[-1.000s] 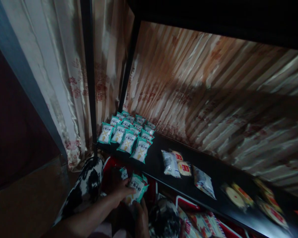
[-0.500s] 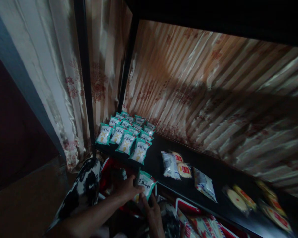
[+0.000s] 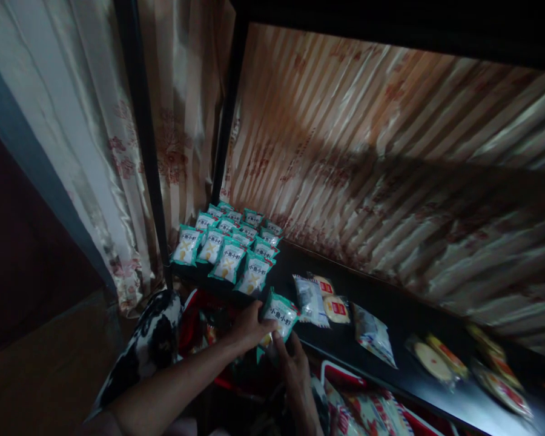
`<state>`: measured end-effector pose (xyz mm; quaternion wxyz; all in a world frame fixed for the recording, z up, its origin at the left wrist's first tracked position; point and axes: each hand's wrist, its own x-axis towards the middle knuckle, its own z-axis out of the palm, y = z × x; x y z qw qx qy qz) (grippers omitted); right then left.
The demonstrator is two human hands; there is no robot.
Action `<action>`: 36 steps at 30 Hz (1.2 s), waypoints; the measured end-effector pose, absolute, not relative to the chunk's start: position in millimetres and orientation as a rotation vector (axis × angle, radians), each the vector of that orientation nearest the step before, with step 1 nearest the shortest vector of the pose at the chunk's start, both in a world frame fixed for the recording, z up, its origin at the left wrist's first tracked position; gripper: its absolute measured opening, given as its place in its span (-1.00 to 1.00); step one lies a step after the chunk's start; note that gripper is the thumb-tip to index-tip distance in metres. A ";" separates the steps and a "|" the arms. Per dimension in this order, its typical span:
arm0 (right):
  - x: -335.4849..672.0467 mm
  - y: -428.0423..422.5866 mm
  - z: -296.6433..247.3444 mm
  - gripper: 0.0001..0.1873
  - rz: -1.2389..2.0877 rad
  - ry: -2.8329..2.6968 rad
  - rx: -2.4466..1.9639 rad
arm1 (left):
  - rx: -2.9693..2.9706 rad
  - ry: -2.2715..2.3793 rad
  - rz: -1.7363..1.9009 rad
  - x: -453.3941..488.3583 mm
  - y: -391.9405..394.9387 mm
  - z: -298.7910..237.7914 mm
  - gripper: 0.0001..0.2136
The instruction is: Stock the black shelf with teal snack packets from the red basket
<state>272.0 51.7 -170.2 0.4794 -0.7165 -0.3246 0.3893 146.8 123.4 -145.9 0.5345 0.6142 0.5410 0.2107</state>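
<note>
Between both hands is a green-and-white snack bag (image 3: 280,315), tilted, over the front edge of the black shelf (image 3: 281,272). My left hand (image 3: 252,330) grips its left side with the thumb on the front. On the lower right of the bag, my right hand (image 3: 293,363) closes with the thumb against it; the fingers behind are hidden. Several matching snack bags (image 3: 227,260) stand in rows at the shelf's left corner, just beyond my hands.
Right along the shelf lie a silvery packet (image 3: 309,301), round wrapped cakes (image 3: 336,310), another packet (image 3: 375,335) and more wrapped food (image 3: 433,362). Below are a red basket (image 3: 188,321) and a second basket with packets (image 3: 367,412). Dark posts (image 3: 148,133) and curtains (image 3: 345,151) surround the shelf.
Both hands have lifted the snack bag up and to the right, closer to the shelf's edge. The standing bags keep their places; the view has shifted slightly.
</note>
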 end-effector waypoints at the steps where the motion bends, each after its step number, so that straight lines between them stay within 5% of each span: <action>1: 273.4 55.8 -168.0 -0.32 0.935 -0.784 -1.734 | 1.469 1.289 0.509 149.8 126.6 -144.7 -0.51; 36: 347.6 171.3 -179.5 -0.46 0.540 -0.929 -1.912 | 1.554 1.260 0.596 240.7 199.1 -158.1 -0.47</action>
